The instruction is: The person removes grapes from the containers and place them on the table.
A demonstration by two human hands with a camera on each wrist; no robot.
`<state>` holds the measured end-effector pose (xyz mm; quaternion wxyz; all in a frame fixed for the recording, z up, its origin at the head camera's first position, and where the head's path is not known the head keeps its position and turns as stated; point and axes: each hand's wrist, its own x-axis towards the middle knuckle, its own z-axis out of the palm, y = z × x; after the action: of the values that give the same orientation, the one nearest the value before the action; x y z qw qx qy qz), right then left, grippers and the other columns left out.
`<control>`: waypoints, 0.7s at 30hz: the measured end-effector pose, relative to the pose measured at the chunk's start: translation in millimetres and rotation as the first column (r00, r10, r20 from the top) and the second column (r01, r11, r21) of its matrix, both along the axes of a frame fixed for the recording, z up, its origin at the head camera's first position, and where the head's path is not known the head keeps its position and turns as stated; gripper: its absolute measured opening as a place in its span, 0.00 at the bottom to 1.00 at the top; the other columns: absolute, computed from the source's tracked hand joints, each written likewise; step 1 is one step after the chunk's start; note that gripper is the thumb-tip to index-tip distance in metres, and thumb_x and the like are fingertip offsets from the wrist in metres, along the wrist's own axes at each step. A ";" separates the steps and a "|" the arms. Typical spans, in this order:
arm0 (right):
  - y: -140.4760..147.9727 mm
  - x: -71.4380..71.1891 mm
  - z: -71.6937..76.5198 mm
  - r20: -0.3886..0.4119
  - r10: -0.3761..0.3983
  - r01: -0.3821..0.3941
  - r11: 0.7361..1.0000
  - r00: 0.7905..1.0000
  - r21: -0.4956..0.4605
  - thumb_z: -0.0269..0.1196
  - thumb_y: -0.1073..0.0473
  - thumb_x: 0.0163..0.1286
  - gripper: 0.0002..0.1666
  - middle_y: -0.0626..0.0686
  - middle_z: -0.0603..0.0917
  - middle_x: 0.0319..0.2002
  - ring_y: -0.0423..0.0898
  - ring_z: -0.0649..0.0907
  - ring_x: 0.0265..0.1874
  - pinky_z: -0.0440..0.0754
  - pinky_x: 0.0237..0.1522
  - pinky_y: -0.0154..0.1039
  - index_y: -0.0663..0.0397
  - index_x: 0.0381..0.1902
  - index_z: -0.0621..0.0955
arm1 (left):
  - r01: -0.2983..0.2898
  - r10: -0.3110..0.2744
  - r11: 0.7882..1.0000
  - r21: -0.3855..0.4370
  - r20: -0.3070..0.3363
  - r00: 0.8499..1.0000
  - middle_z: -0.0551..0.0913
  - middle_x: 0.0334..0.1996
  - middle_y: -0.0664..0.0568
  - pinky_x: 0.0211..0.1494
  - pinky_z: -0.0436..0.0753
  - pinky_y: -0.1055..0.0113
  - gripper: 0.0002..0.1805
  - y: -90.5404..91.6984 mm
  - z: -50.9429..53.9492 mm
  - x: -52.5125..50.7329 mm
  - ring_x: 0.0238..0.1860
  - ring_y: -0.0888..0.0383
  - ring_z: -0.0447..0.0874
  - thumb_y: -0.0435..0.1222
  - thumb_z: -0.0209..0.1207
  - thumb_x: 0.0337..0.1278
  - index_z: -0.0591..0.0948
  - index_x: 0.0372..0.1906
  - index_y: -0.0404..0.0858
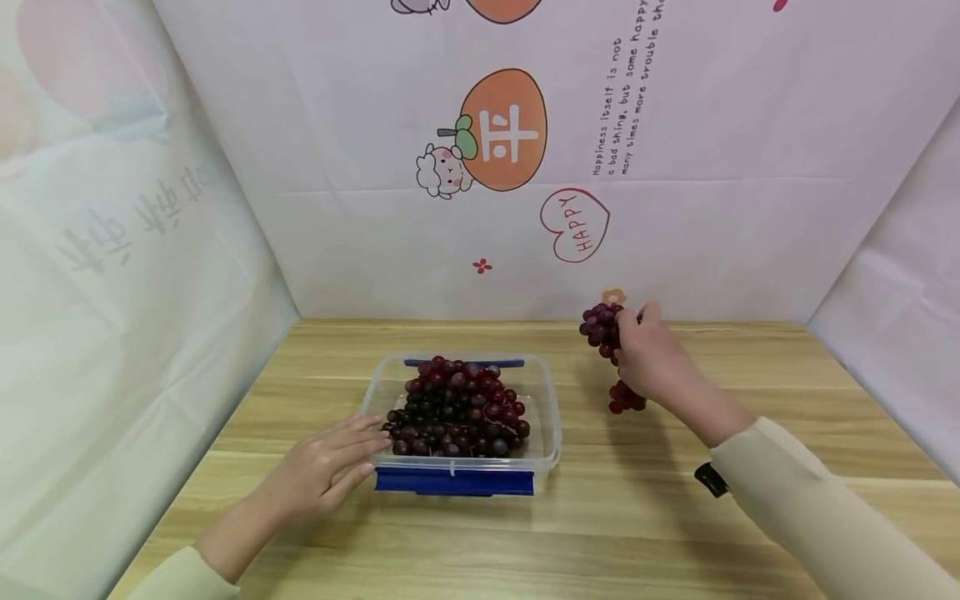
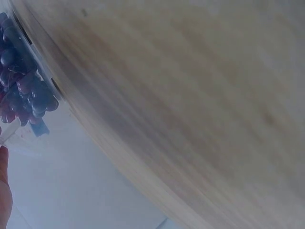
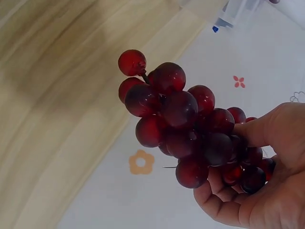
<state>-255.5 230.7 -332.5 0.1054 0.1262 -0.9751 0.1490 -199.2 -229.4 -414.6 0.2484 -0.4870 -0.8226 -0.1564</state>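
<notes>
Dark red and near-black grapes fill a clear plastic box with blue clips on the wooden table. My left hand rests against the box's left side, its fingers extended at the rim. Only part of that hand shows at the edge of the left wrist view. Up in the air right of the box, my right hand grips a bunch of red grapes around its middle. Grapes stick out on both sides of the hand, and the fingers partly cover the bunch.
The wooden table reaches back to a white printed cloth, which also hangs at the left and right sides. A small black object shows at the right sleeve.
</notes>
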 end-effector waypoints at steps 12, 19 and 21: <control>-5.9 -7.8 -19.6 0.077 0.001 -0.001 1.000 0.997 -0.006 0.59 0.70 0.65 0.16 0.70 0.63 0.40 0.58 0.76 0.30 0.80 0.29 0.47 0.74 0.45 0.66 | -0.010 0.010 1.000 -0.005 0.008 1.000 0.80 0.57 0.46 0.62 0.75 0.52 0.18 0.2 0.9 0.9 0.58 0.42 0.77 0.42 0.52 0.70 0.82 0.55 0.37; -1.8 -12.8 -29.3 0.166 -0.027 0.031 0.999 0.986 -0.024 0.58 0.68 0.68 0.22 0.71 0.62 0.46 0.60 0.77 0.37 0.80 0.35 0.49 0.75 0.55 0.66 | -0.020 0.020 1.000 -0.012 0.023 1.000 0.80 0.57 0.45 0.62 0.75 0.52 0.18 -0.3 0.2 1.4 0.59 0.43 0.76 0.42 0.54 0.69 0.82 0.55 0.37; 0.2 -14.3 -32.3 0.173 -0.026 0.031 0.999 0.985 -0.024 0.58 0.68 0.68 0.22 0.71 0.62 0.46 0.59 0.76 0.36 0.80 0.34 0.48 0.75 0.55 0.66 | -0.021 0.021 1.000 -0.013 0.025 0.999 0.80 0.57 0.45 0.62 0.74 0.52 0.18 -0.4 0.4 1.5 0.60 0.44 0.76 0.42 0.54 0.68 0.82 0.55 0.37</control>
<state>-269.8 230.9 -364.8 0.0242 0.0973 -0.9802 0.1709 -197.8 -229.8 -414.3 0.2364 -0.4779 -0.8318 -0.1546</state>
